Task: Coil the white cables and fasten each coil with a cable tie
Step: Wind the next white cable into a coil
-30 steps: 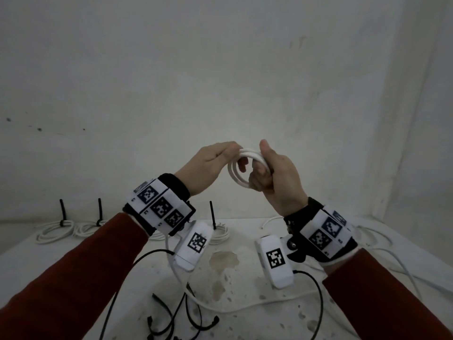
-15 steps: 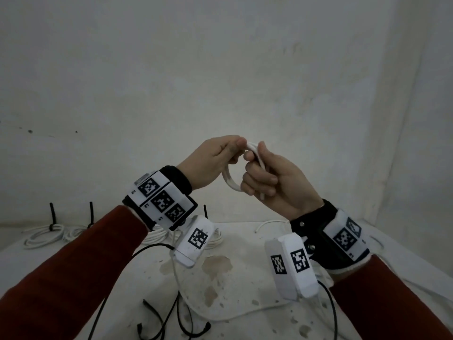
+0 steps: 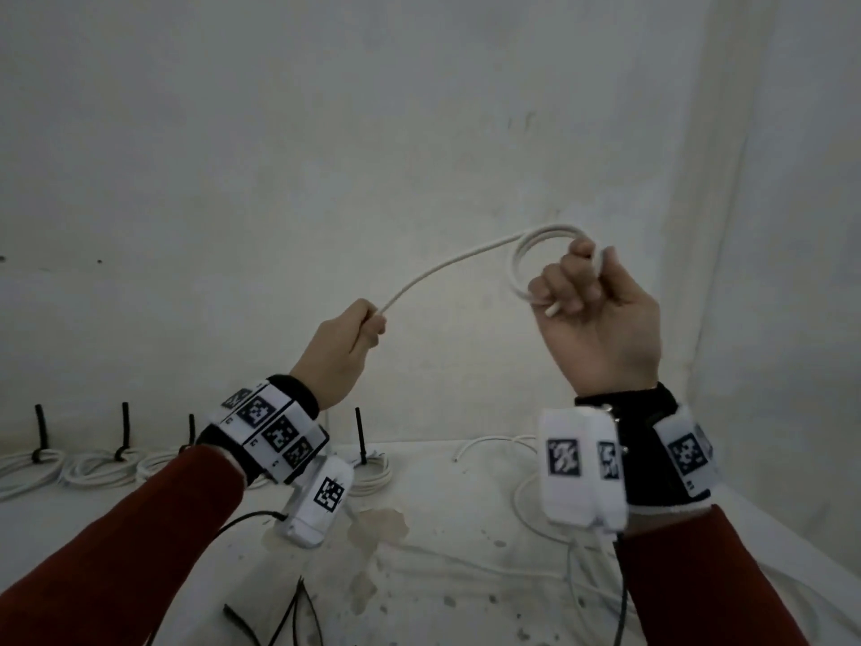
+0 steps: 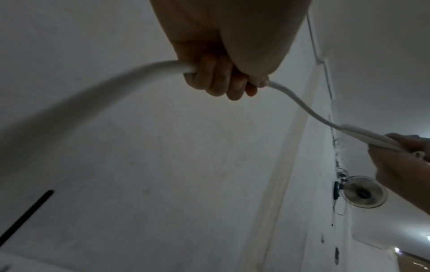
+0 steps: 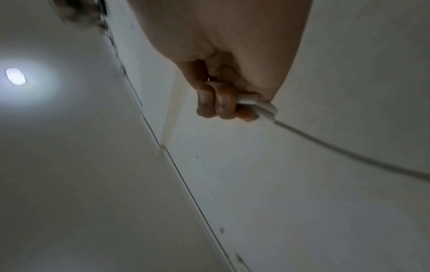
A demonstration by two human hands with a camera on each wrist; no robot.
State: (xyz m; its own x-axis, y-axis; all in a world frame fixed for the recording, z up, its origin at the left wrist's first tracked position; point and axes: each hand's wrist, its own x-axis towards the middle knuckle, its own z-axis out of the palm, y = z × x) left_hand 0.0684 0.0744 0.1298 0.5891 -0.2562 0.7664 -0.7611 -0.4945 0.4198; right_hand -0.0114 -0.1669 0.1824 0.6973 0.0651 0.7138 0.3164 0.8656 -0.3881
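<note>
Coiling underway: right hand [image 3: 601, 314] grips the partial white cable coil [image 3: 536, 254] aloft; left hand [image 3: 345, 347], well apart, grips the running cable. Recommend even tension, matching loop size.

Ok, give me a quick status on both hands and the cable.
Right hand grips the small coil. Left hand grips the white cable running from it. No tie on this coil yet. Nothing between the hands.
</note>
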